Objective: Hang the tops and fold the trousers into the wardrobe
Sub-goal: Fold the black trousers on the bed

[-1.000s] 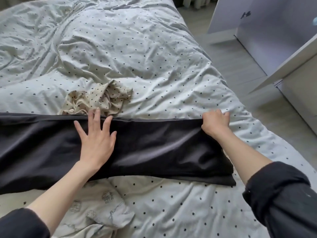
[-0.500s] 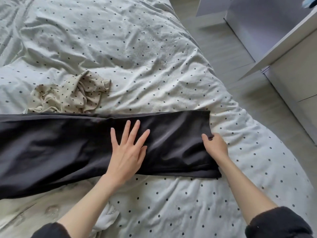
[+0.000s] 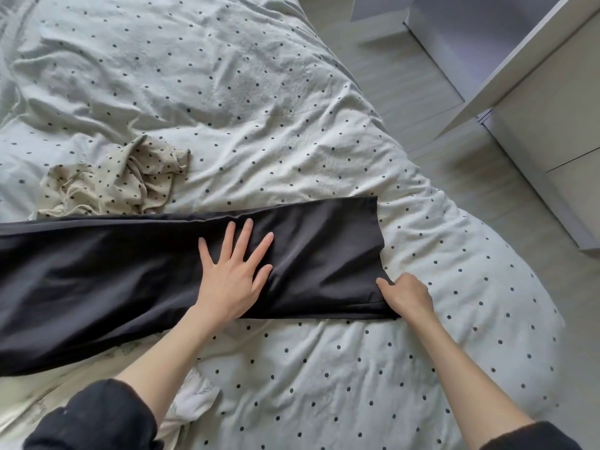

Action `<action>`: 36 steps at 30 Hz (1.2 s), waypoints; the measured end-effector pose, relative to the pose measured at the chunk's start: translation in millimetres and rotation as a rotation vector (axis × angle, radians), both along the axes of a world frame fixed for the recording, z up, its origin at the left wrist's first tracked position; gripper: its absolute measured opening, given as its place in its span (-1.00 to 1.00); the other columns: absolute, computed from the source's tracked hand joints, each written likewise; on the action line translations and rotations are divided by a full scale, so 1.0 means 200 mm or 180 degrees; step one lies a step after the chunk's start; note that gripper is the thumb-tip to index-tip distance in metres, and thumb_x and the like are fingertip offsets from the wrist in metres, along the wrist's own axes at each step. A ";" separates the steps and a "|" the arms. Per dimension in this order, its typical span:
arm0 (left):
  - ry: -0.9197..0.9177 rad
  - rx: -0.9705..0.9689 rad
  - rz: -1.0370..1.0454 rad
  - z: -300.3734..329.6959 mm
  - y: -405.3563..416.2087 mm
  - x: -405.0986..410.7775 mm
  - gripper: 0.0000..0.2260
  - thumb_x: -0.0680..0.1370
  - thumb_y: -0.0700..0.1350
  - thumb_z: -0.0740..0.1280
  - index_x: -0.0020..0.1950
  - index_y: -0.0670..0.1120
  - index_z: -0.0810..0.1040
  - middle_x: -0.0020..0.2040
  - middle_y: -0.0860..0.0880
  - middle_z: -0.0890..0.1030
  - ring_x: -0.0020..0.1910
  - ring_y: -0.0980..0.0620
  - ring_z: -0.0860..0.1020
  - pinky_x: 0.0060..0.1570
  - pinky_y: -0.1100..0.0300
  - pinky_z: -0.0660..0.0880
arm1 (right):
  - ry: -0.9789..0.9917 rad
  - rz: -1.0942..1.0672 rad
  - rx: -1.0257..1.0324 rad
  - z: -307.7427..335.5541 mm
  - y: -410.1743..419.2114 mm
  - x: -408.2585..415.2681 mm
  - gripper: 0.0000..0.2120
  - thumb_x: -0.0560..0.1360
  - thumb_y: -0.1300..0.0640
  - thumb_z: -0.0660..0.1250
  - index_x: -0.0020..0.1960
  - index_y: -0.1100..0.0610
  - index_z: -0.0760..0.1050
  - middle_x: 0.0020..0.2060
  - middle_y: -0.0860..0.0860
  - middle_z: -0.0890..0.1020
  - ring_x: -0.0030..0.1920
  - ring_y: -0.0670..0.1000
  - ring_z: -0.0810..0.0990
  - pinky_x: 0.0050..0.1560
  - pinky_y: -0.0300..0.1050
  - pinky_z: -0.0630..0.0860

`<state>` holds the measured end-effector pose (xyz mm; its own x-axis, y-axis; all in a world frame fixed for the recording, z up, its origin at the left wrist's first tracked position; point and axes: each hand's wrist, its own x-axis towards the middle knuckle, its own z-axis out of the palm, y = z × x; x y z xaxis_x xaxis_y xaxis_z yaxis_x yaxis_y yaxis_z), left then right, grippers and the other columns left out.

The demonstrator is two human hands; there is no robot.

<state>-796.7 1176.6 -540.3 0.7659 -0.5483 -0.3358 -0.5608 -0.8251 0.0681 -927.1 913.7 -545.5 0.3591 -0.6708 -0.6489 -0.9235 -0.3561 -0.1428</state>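
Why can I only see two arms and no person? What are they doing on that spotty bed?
The camera sits on the person's head and looks down, so you see only their arms, as if they were yours. There is just this one view. On the bed's spotty duvet lie long black trousers. The left hand lies flat on them with fingers spread. The right hand pinches the near corner of the trouser end. Behind the trousers lies a crumpled cream spotty garment. At top right are white furniture panels, maybe the wardrobe.
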 end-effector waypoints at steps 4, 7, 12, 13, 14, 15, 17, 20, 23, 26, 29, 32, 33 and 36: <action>0.0062 0.0079 0.0004 0.00 0.00 0.00 -0.49 0.60 0.21 -0.12 0.50 0.23 -0.23 0.54 0.02 -0.30 0.50 -0.07 -0.33 0.35 -0.36 -0.19 | -0.0114 -0.0247 0.0299 0.01 -0.02 -0.02 -0.70 0.52 -0.01 0.26 -0.24 0.18 0.31 -0.15 0.11 0.50 -0.11 0.17 0.54 -0.07 -0.03 0.53; 0.0076 0.0126 -0.0032 0.01 0.00 0.01 -0.49 0.60 0.20 -0.12 0.51 0.22 -0.24 0.54 0.01 -0.30 0.50 -0.08 -0.33 0.35 -0.37 -0.17 | -0.0303 -0.0654 0.0605 0.04 -0.04 -0.04 -0.72 0.50 0.06 0.29 -0.29 0.17 0.32 -0.24 0.08 0.51 -0.17 0.11 0.54 -0.06 0.04 0.61; 0.0117 0.0109 -0.0011 0.04 -0.01 0.00 -0.51 0.61 0.19 -0.11 0.51 0.23 -0.22 0.55 0.02 -0.27 0.51 -0.08 -0.30 0.36 -0.35 -0.13 | -0.0012 -0.0394 0.0339 0.08 -0.04 -0.09 -0.65 0.54 0.08 0.28 -0.35 0.16 0.26 -0.24 0.10 0.51 -0.22 0.16 0.60 -0.33 -0.17 0.44; 0.0154 0.0061 -0.0001 0.04 -0.02 0.00 -0.52 0.62 0.17 -0.11 0.51 0.23 -0.19 0.55 0.03 -0.25 0.51 -0.07 -0.28 0.37 -0.34 -0.12 | 0.0029 -0.0305 0.0246 0.07 -0.03 -0.09 -0.68 0.54 0.09 0.27 -0.32 0.17 0.28 -0.18 0.15 0.53 -0.13 0.19 0.61 -0.26 -0.16 0.45; 0.0188 0.0005 0.0004 0.05 -0.02 0.01 -0.52 0.62 0.16 -0.10 0.52 0.22 -0.17 0.55 0.03 -0.23 0.52 -0.07 -0.26 0.38 -0.33 -0.11 | 0.0038 -0.0266 0.0177 0.07 -0.01 -0.09 -0.74 0.55 0.09 0.27 -0.25 0.19 0.34 -0.09 0.18 0.55 -0.02 0.21 0.60 -0.18 -0.13 0.45; 0.0202 -0.0046 -0.0013 0.06 0.00 0.01 -0.53 0.63 0.15 -0.08 0.52 0.21 -0.14 0.56 0.04 -0.21 0.52 -0.06 -0.25 0.38 -0.31 -0.11 | 0.0022 -0.0249 0.0132 0.09 0.02 -0.09 -0.81 0.56 0.09 0.26 -0.10 0.22 0.39 0.01 0.20 0.55 0.06 0.21 0.56 -0.13 -0.10 0.42; 0.0190 -0.0094 -0.0056 0.08 0.03 0.02 -0.53 0.64 0.13 -0.07 0.53 0.19 -0.13 0.56 0.02 -0.19 0.52 -0.07 -0.24 0.41 -0.27 -0.10 | -0.0064 -0.0185 -0.0066 0.12 0.08 -0.06 -0.66 0.58 0.04 0.21 0.24 0.26 0.33 0.21 0.19 0.47 0.21 0.21 0.45 -0.02 -0.04 0.38; 0.0110 -0.0009 -0.0052 0.12 0.15 0.02 -0.52 0.64 0.12 -0.08 0.53 0.17 -0.14 0.57 0.01 -0.16 0.53 -0.09 -0.22 0.42 -0.23 -0.12 | -0.0349 0.0295 -0.0564 0.19 0.17 -0.01 -0.53 0.60 -0.03 0.12 0.41 0.20 0.21 0.37 0.15 0.34 0.36 0.17 0.30 0.24 0.08 0.32; -0.0027 -0.0128 0.0048 0.20 0.31 0.03 -0.52 0.64 0.11 -0.06 0.54 0.15 -0.12 0.57 -0.01 -0.11 0.53 -0.08 -0.19 0.43 -0.21 -0.14 | -0.0820 0.0809 -0.0673 0.25 0.34 0.06 -0.50 0.62 -0.05 0.06 0.48 0.15 0.14 0.48 0.09 0.21 0.48 0.09 0.14 0.43 0.11 0.14; -0.0255 -0.0323 0.0158 0.30 0.53 0.06 -0.52 0.64 0.07 0.00 0.54 0.11 -0.03 0.57 -0.02 -0.03 0.54 -0.08 -0.12 0.44 -0.17 -0.11 | -0.1215 0.1275 -0.0522 0.30 0.60 0.19 -0.50 0.63 -0.06 0.03 0.52 0.09 0.11 0.52 0.05 0.12 0.52 0.03 0.03 0.48 0.10 -0.01; -0.0499 -0.0343 0.0409 0.39 0.84 0.08 -0.53 0.64 0.04 0.05 0.54 0.08 0.04 0.56 -0.04 0.02 0.54 -0.10 -0.06 0.43 -0.19 -0.09 | -0.1643 0.1805 -0.0429 0.37 0.98 0.32 -0.51 0.63 -0.05 0.03 0.52 0.06 0.10 0.53 0.03 0.10 0.52 0.01 0.01 0.48 0.09 -0.08; -0.0548 -0.0239 0.0734 0.44 1.19 0.09 -0.53 0.64 0.03 0.04 0.54 0.08 0.02 0.56 -0.05 -0.01 0.54 -0.10 -0.08 0.42 -0.21 -0.09 | -0.1929 0.2346 -0.0431 0.42 1.34 0.42 -0.51 0.63 -0.04 0.03 0.53 0.05 0.09 0.53 0.04 0.08 0.53 0.02 -0.02 0.48 0.09 -0.13; -0.0536 -0.0192 0.0850 0.44 1.32 0.10 -0.52 0.64 0.04 0.03 0.54 0.08 -0.01 0.57 -0.04 -0.03 0.54 -0.09 -0.10 0.42 -0.22 -0.10 | -0.2007 0.2536 -0.0447 0.44 1.47 0.45 -0.51 0.63 -0.04 0.03 0.53 0.04 0.09 0.53 0.05 0.08 0.53 0.02 -0.02 0.48 0.10 -0.14; -0.0481 -0.0040 0.1127 0.45 1.77 0.10 -0.52 0.64 0.05 0.03 0.54 0.09 -0.03 0.57 -0.04 -0.06 0.54 -0.09 -0.14 0.40 -0.26 -0.13 | -0.2170 0.2997 -0.0468 0.49 1.91 0.54 -0.51 0.63 -0.05 0.05 0.52 0.03 0.12 0.52 0.06 0.10 0.53 0.05 -0.01 0.47 0.15 -0.15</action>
<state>-777.0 1531.2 -450.0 0.9489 -0.2443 -0.1996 -0.2458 -0.9692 0.0176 -819.7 1296.1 -447.4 0.9976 -0.0071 -0.0688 -0.0346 -0.9128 -0.4070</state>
